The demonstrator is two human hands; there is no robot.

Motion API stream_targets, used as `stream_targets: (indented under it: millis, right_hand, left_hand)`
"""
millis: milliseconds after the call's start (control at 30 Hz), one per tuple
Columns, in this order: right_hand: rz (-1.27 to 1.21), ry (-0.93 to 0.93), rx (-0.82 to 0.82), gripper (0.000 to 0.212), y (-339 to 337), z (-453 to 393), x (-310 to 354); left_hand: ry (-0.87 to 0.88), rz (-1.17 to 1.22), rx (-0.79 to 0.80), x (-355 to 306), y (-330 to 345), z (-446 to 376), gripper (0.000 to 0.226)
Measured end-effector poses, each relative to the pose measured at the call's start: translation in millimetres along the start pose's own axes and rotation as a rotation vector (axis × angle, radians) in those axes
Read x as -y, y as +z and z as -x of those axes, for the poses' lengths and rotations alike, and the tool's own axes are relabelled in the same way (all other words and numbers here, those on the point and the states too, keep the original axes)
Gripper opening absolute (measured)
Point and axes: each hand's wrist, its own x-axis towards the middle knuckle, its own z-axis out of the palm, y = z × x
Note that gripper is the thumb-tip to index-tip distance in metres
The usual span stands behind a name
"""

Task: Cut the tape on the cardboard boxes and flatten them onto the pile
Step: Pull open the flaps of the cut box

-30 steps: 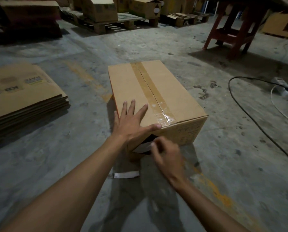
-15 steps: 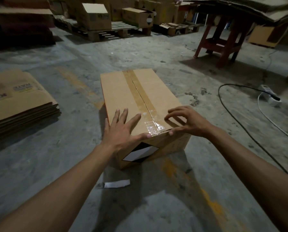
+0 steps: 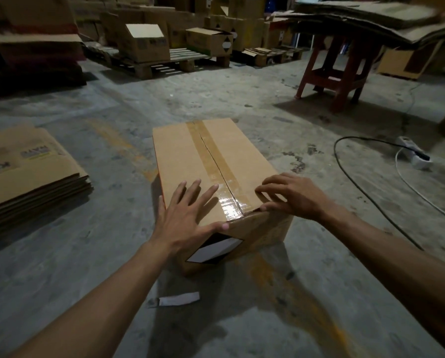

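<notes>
Since a second ago, right hand [image 3: 292, 196] is coming up off the box's near face onto the top; now pinching the near edge of the right flap with curled fingers. Left hand [image 3: 188, 218] is staying flat, fingers spread, pressing the left flap. Cardboard box [image 3: 190, 161] is sitting on the concrete floor [image 3: 216, 99], glossy brown tape [image 3: 217, 171] already slit along the seam. Flaps still closed; opening and flattening onto the flat corrugated pile [image 3: 27, 171], left, remain. Small white cutter-like item [image 3: 176, 298] is lying near; can't confirm.

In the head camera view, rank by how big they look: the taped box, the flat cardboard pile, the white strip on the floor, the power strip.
1. taped box and flat cardboard pile: similar, and the pile is cut off, so unranked
2. power strip and white strip: similar, unranked
</notes>
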Motion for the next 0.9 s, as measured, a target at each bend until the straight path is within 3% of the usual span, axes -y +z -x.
stream_targets:
  millis: [100, 167, 267, 367, 433, 467, 533, 567, 667, 767, 900]
  right_hand:
    - [0.048, -0.017, -0.159, 0.063, 12.2, 6.2, 5.4]
    - [-0.011, 0.072, -0.323, 0.055, 18.7, 7.8, 7.2]
    - [-0.211, 0.337, -0.518, 0.038, 20.2, 6.1, 7.5]
    - [-0.549, 0.585, -0.433, 0.041, 27.7, 9.3, 9.9]
    - [-0.756, 0.769, -0.486, 0.016, 30.3, 11.5, 20.9]
    - [-0.849, 0.900, -0.583, 0.015, 27.0, 8.1, 25.0]
    - [-0.997, 1.168, -0.811, 0.039, 12.8, -5.2, 30.1]
    - [-1.029, 1.216, -0.889, 0.043, 5.2, -12.9, 31.6]
    - [-1.017, 1.139, -1.000, 0.044, -21.6, -35.5, 38.2]
    - [-1.050, 1.005, -1.089, 0.038, -49.1, -52.1, 51.2]
    - [-1.084, 0.932, -1.145, 0.033, -83.2, -74.6, 70.3]
  left_hand:
    - [-0.014, 0.023, -0.044, -0.1, -1.1, 1.2, 0.098]
    - [-0.034, 0.040, -0.049, -0.3, -1.7, 2.5, 0.096]
    - [-0.059, 0.059, -0.039, -0.2, -2.9, 4.2, 0.100]
    - [-0.089, -0.008, 0.013, -7.9, -6.9, 6.2, 0.094]
    - [-0.088, -0.072, 0.062, -21.4, -10.7, 4.7, 0.089]
    - [-0.079, -0.083, 0.071, -30.7, -13.5, 1.6, 0.087]
    - [-0.046, -0.057, 0.062, -51.4, -20.7, -9.5, 0.076]
    - [-0.025, -0.030, 0.062, -62.9, -26.2, -16.7, 0.069]
    - [-0.015, 0.057, 0.097, -90.0, -42.3, -52.3, 0.054]
    - [-0.166, 0.148, 0.097, -96.1, -56.5, -90.5, 0.058]
    - [-0.393, 0.320, -0.143, -104.9, -75.2, -121.4, 0.061]
